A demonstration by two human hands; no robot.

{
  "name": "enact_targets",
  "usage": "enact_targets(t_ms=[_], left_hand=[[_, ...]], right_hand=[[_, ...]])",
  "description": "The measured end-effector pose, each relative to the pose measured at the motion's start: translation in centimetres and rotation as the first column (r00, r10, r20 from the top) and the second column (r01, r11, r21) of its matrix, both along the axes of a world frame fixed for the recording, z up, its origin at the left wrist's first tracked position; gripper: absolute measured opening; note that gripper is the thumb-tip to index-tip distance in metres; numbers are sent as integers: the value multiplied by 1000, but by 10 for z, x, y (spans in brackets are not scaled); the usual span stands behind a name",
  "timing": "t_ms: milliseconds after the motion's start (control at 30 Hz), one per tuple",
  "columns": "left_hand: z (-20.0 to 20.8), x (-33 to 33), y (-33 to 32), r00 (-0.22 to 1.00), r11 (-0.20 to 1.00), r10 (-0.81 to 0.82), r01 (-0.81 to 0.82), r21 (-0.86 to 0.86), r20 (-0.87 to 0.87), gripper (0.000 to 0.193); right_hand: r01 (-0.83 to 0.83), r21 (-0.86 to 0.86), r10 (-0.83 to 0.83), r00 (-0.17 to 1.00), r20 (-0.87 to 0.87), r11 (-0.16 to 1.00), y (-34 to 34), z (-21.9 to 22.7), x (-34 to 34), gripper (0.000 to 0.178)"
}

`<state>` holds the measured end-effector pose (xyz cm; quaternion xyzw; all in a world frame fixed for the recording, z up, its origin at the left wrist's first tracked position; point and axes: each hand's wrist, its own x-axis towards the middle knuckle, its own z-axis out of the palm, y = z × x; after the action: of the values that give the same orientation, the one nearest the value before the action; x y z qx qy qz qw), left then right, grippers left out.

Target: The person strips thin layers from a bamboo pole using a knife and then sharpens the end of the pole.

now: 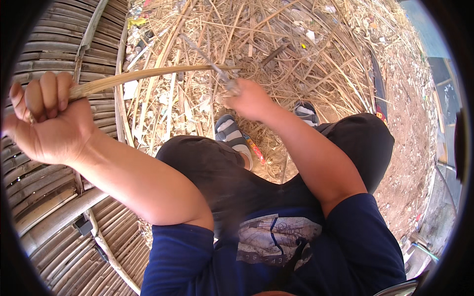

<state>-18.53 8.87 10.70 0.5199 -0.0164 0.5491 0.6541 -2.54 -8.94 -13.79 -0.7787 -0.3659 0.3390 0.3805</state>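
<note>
My left hand point(54, 118), raised at the far left, is closed around the thick end of a split bamboo strip point(148, 72). The strip arcs to the right and narrows toward its tip near my other hand. Closed on the handle of a knife point(201, 54), my right hand point(252, 101) is in front of my knees. The thin grey blade slants up and left and crosses the strip close to its tip. Whether the edge is biting into the bamboo cannot be made out.
A slatted bamboo wall point(47, 64) runs along the left side. Loose bamboo strips and shavings point(296, 64) litter the ground ahead. My sandalled feet point(232, 135) are below my hands, with a red wrapper point(254, 148) beside one. Bare dirt point(407, 128) lies to the right.
</note>
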Motion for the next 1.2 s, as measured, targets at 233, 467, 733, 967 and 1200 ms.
enact_targets(t_ms=[233, 467, 733, 967, 1200], left_hand=[[0, -17, 23, 998, 999, -32, 31, -15, -60, 38], [-9, -25, 31, 995, 995, -99, 99, 22, -19, 26], [-9, -21, 30, 968, 968, -250, 251, 13, -14, 37], [-6, -21, 28, 989, 990, -142, 142, 0, -52, 42], [-10, -20, 34, 981, 981, -194, 194, 27, -2, 44]], right_hand=[[-150, 326, 152, 988, 18, 933, 15, 47, -37, 30], [190, -194, -186, 982, 34, 963, -13, -97, -2, 37], [52, 166, -42, 997, -62, 985, 20, 3, -27, 30], [136, 189, -145, 989, 38, 973, 5, -74, -29, 39], [237, -238, -255, 966, -48, 942, -15, -125, 6, 46]])
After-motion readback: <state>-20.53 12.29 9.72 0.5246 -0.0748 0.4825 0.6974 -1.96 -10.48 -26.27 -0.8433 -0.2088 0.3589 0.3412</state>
